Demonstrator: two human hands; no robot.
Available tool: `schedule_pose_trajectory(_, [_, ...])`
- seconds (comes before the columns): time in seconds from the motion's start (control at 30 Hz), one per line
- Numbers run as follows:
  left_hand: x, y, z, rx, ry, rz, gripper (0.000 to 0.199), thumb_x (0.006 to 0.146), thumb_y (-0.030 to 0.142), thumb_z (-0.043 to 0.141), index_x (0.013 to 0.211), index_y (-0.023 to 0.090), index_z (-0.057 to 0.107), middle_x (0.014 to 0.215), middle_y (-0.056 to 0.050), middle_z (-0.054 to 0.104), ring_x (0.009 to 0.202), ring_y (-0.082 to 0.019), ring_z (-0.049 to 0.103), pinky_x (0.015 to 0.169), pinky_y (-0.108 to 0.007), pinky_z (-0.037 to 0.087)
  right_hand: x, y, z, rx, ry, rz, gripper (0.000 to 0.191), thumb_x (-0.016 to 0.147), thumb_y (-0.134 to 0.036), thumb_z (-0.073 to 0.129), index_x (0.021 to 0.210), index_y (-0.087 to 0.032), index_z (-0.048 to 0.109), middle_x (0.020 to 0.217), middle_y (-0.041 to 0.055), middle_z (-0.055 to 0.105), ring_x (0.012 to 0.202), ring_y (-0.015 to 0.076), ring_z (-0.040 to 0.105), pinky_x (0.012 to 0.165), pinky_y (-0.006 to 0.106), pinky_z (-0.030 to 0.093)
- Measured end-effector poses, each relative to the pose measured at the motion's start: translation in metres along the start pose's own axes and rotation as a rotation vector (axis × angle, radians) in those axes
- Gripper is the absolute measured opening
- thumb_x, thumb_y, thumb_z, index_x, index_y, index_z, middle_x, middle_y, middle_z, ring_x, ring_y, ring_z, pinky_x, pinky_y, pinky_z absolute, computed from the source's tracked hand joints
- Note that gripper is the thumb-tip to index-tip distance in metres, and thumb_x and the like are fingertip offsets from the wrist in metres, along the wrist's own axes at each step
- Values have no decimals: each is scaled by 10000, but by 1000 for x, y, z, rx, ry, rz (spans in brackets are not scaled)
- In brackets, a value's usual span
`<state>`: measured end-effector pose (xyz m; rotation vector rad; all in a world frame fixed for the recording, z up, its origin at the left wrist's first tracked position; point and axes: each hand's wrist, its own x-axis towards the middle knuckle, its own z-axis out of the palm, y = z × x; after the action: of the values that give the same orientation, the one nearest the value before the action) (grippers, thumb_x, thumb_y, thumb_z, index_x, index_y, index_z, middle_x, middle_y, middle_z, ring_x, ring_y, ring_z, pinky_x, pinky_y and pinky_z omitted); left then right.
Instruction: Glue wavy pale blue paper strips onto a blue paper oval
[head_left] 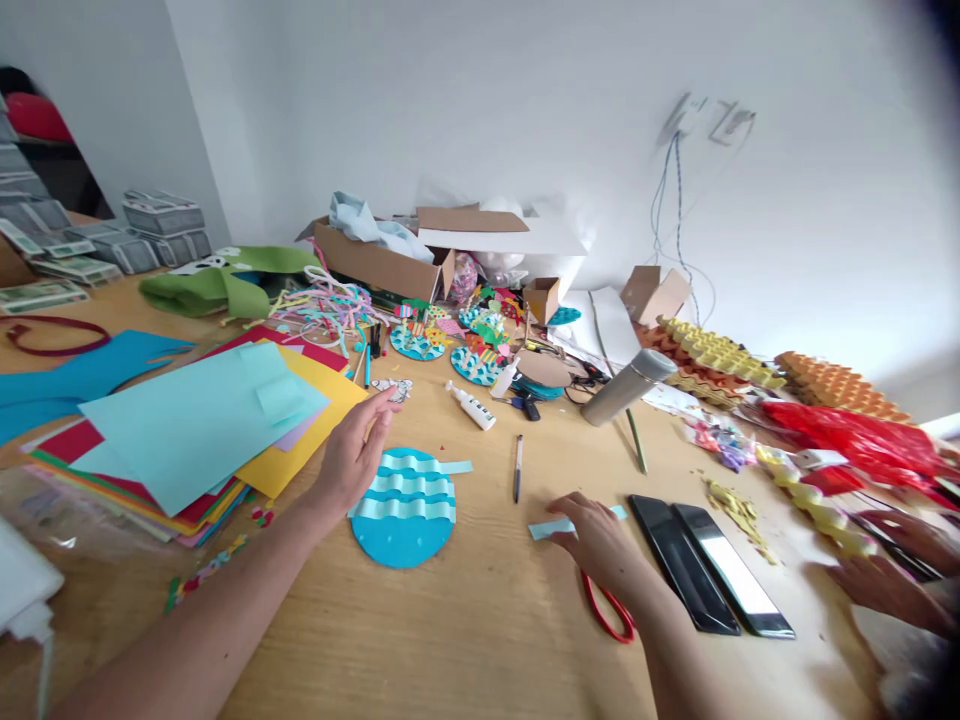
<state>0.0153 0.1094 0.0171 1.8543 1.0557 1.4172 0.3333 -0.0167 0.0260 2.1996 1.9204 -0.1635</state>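
Note:
My left hand rests over the left edge of a blue paper circle, fingers stretched out, holding nothing. Several wavy light blue paper strips run across the circle's upper part; one end sticks out past its right edge. To the right, my right hand has its fingers and thumb around a loose light blue paper strip low over the table. Part of that strip is hidden under the hand. Red-handled scissors lie partly beneath my right wrist. A pen lies between my hands.
Left lies a stack of coloured paper. A white glue bottle, decorated circles and a grey cylinder stand or lie farther back. Two black phones are right of my hand. Another person's hands work at far right.

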Motion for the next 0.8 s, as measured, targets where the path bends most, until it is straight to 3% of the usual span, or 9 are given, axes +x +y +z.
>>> schedule_pose_trajectory(0.23, [-1, 1, 3, -17, -22, -9, 422, 986, 414, 386, 1302, 181, 539, 1150, -99, 689, 1175, -233, 589, 1033, -407, 428, 1, 7, 0, 197, -25, -50, 125, 809, -125, 582, 823, -217, 665, 1074, 71, 618, 1073, 246, 534, 874, 346, 369])
schedule_pose_trajectory(0.43, [1, 7, 2, -22, -36, -24, 414, 983, 418, 401, 1281, 175, 554, 1164, -105, 685, 1185, -230, 582, 1032, -395, 430, 3, 14, 5, 245, -16, -45, 243, 801, -139, 617, 1030, -216, 632, 1123, 71, 606, 1088, 238, 519, 879, 334, 382])
schedule_pose_trajectory(0.67, [2, 19, 1, -54, -111, -76, 444, 981, 449, 400, 1290, 173, 558, 1099, -101, 707, 1089, -234, 635, 949, -381, 487, 4, 13, 4, 266, -72, -62, 132, 833, -122, 550, 856, -203, 652, 1055, 73, 609, 1060, 244, 512, 857, 345, 387])
schedule_pose_trajectory(0.8, [0, 25, -4, -141, -181, -133, 470, 965, 481, 428, 1310, 186, 548, 1175, -119, 678, 1065, -241, 649, 900, -374, 517, 3, 19, 6, 275, -44, -58, 158, 823, -146, 575, 959, -195, 637, 1088, 89, 608, 1081, 260, 505, 860, 363, 388])
